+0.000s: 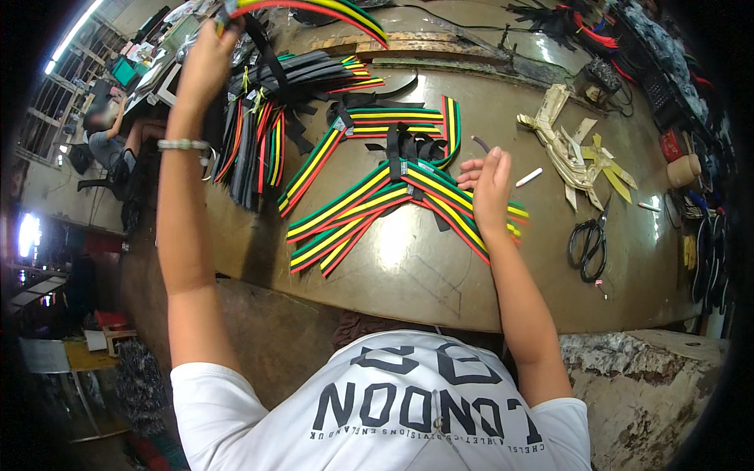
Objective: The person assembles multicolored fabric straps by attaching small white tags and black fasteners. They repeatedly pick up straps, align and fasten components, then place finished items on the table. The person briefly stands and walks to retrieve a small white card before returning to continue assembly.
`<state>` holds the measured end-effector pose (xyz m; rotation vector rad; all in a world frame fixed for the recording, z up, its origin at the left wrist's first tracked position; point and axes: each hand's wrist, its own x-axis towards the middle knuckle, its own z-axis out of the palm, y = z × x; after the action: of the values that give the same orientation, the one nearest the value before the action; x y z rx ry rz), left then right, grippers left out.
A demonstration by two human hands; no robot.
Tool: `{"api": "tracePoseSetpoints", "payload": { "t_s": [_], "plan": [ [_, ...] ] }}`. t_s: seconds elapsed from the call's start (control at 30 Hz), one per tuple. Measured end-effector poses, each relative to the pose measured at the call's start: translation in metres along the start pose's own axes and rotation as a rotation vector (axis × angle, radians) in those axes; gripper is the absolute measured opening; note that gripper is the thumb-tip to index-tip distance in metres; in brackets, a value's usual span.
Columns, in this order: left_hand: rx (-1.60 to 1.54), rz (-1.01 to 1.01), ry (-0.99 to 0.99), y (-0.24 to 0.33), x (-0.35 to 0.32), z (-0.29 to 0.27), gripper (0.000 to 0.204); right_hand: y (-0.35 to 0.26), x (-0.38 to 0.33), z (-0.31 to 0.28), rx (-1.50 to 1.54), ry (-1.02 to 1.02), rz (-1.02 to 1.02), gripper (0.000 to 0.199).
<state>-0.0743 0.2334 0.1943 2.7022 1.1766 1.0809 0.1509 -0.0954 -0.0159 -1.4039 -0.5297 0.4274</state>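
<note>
A shiny brown table (393, 286) fills the centre, scissors (594, 233) and white chalk (529, 177) right of centre. Striped straps (345, 212) lie mid-frame. At upper left, the left hand (206, 67) grasps another striped strap (330, 8); the right hand (493, 192), by the pile, has fingers extended, its grip unclear. A seated person (100, 145) and tube light (75, 39) show upper left; rough masonry (636, 392), lower right.

The top edge crops a raised strap (345, 13), and the right hand (492, 191) partly hides the striped pile (440, 200).
</note>
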Motion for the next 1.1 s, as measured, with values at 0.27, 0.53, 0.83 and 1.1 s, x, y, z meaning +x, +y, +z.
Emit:
{"api": "tracePoseSetpoints", "payload": {
  "t_s": [0.27,0.53,0.83,1.1],
  "plan": [
    [0.356,-0.113,-0.220,-0.009,-0.139,0.121,0.039,0.001,0.000,0.000,0.002,-0.010,-0.003,0.036],
    [0.257,-0.070,-0.215,0.026,-0.135,0.112,0.020,-0.002,0.001,0.001,-0.012,-0.009,0.040,0.037],
    [-0.056,-0.110,-0.310,0.042,-0.157,0.136,0.049,-0.004,0.000,-0.001,0.001,-0.030,0.021,0.037],
    [-0.310,-0.393,-0.420,0.056,-0.136,0.123,0.084,0.000,0.002,-0.001,0.017,-0.044,0.041,0.038]
  ]
}}
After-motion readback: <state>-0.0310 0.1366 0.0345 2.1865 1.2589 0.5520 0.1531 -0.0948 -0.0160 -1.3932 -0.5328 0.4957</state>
